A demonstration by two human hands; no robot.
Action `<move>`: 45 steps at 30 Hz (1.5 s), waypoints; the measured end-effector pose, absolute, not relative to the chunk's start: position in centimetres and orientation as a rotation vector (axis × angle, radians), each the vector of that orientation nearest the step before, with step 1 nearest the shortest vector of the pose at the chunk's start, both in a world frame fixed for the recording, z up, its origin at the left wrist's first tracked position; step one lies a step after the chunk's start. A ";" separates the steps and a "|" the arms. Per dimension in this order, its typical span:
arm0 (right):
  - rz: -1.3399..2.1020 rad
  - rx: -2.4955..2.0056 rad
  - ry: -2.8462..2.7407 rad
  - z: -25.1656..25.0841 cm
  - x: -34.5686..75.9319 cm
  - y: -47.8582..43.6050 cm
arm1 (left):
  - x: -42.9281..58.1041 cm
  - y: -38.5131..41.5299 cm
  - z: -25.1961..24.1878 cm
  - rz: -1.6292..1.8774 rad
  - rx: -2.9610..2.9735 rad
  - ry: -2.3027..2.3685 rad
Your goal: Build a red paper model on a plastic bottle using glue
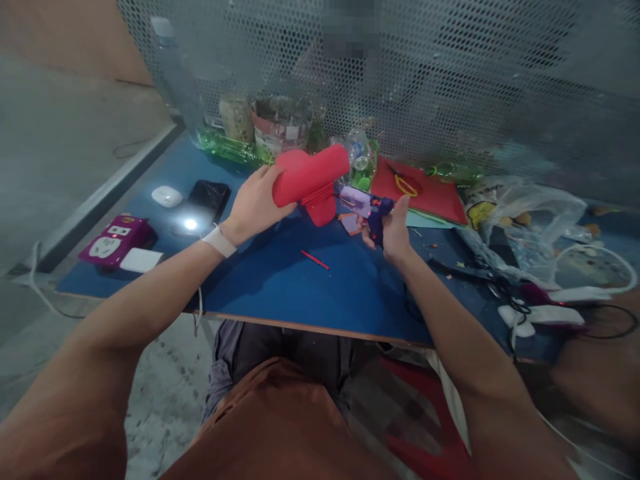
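Note:
My left hand [257, 207] is closed around a red paper tube with fins [315, 173], held tilted above the table with its round end toward the upper right. In my right hand [395, 233] is a purple glue gun [367, 205], gripped by its handle. The gun's nozzle points left and lies close to the red fins; I cannot tell whether it touches them. On the blue table [280, 287] below lies a thin red strip [315, 259].
A purple power strip [116, 240], a dark phone [207, 200] and a white case [167, 195] sit at left. Green bottles [235, 150] stand or lie behind. Scissors [404, 185] rest on red paper [440, 199]. Plastic bags [535, 207] and cables clutter the right.

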State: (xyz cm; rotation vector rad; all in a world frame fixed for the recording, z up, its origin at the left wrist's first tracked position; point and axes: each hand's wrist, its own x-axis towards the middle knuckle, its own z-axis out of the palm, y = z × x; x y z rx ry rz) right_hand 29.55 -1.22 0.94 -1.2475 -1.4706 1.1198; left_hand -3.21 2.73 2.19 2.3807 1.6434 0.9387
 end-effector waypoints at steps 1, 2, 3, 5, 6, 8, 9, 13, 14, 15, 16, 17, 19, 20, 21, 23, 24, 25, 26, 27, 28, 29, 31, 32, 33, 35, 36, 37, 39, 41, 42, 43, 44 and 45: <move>1.118 -1.231 -1.469 0.9 29.5 -1.2 | -3.2 2.7 2.2 0.945 2.385 1.646; 1.115 -1.221 -1.468 0.9 29.5 -1.2 | -3.2 2.7 2.2 0.951 2.389 1.649; 1.112 -1.214 -1.467 0.8 29.5 -1.2 | -3.2 2.7 2.2 0.956 2.395 1.649; 1.110 -1.199 -1.470 0.6 29.4 -1.1 | -3.2 2.7 2.2 0.961 2.405 1.646; 1.106 -1.192 -1.472 0.4 29.4 -1.1 | -3.2 2.7 2.1 0.961 2.409 1.640; 1.067 -1.192 -1.477 0.2 29.7 -1.0 | -3.2 2.7 2.1 0.964 2.414 1.624; 1.027 -1.203 -1.486 0.1 30.0 -1.0 | -3.2 2.7 2.0 0.969 2.415 1.614; 0.745 -1.340 -1.659 0.8 32.6 -0.4 | -3.2 2.7 1.8 0.994 2.418 1.600; 0.657 -1.391 -1.749 1.1 33.5 -0.1 | -3.2 2.7 1.7 0.996 2.416 1.607; 0.563 -1.437 -1.849 1.4 34.4 0.1 | -3.2 2.7 1.7 0.997 2.412 1.617; 0.461 -1.496 -1.947 1.7 35.2 0.3 | -3.2 2.7 1.8 0.998 2.407 1.626; 0.370 -1.564 -2.042 1.9 35.9 0.6 | -3.1 2.6 1.8 1.002 2.402 1.633; 0.252 -1.725 -2.200 2.0 36.9 0.8 | -3.1 2.5 1.9 1.010 2.398 1.638; 0.235 -1.801 -2.258 1.9 37.1 0.9 | -3.1 2.5 1.9 1.011 2.398 1.636; 0.227 -1.859 -2.297 1.8 37.2 0.9 | -3.1 2.4 2.0 1.008 2.398 1.634; 0.166 -1.877 -2.312 1.6 36.8 0.8 | -3.1 2.3 2.1 1.003 2.398 1.635; 0.114 -1.830 -2.296 1.6 36.3 0.6 | -3.1 2.3 2.1 1.002 2.398 1.637; 0.073 -1.752 -2.275 1.6 35.7 0.4 | -3.1 2.3 2.2 1.001 2.398 1.637; 0.064 -1.650 -2.259 1.5 34.8 0.0 | -3.1 2.2 2.2 0.998 2.399 1.636; 0.124 -1.533 -2.264 1.5 33.8 -0.4 | -3.1 2.2 2.2 0.994 2.401 1.633; 0.254 -1.403 -2.287 1.4 32.6 -1.0 | -3.0 2.2 2.3 0.987 2.403 1.629; 0.402 -1.261 -2.339 1.2 31.3 -1.5 | -3.0 2.2 2.3 0.981 2.405 1.624; 0.567 -1.024 -2.461 0.6 28.8 -2.8 | -3.0 2.2 2.3 0.979 2.407 1.615; 0.588 -0.958 -2.495 0.3 27.7 -3.4 | -3.0 2.2 2.2 0.984 2.406 1.612; 0.573 -0.912 -2.539 0.0 26.8 -3.9 | -3.0 2.2 2.2 0.990 2.406 1.610; 0.522 -0.839 -2.608 -0.6 25.8 -4.5 | -3.0 2.3 2.1 1.002 2.405 1.609; 0.499 -0.826 -2.626 -0.7 25.7 -4.7 | -3.0 2.3 2.1 1.007 2.406 1.608; 0.485 -0.825 -2.632 -0.8 25.7 -4.7 | -3.0 2.2 2.1 1.009 2.409 1.607; 0.479 -0.848 -2.631 -0.7 26.0 -4.6 | -3.0 2.2 2.0 1.009 2.414 1.606; 0.464 -0.858 -2.640 -0.6 26.3 -4.5 | -3.0 2.1 2.0 1.015 2.420 1.605; 0.445 -0.861 -2.648 -0.5 26.4 -4.4 | -2.9 2.1 2.0 1.022 2.422 1.602; 0.413 -0.864 -2.657 -0.5 26.4 -4.5 | -2.9 2.1 1.9 1.031 2.424 1.598; 0.369 -0.862 -2.670 -0.5 26.3 -4.5 | -2.9 2.1 1.9 1.042 2.426 1.592; 0.317 -0.859 -2.684 -0.5 26.2 -4.6 | -2.9 2.2 1.8 1.053 2.427 1.584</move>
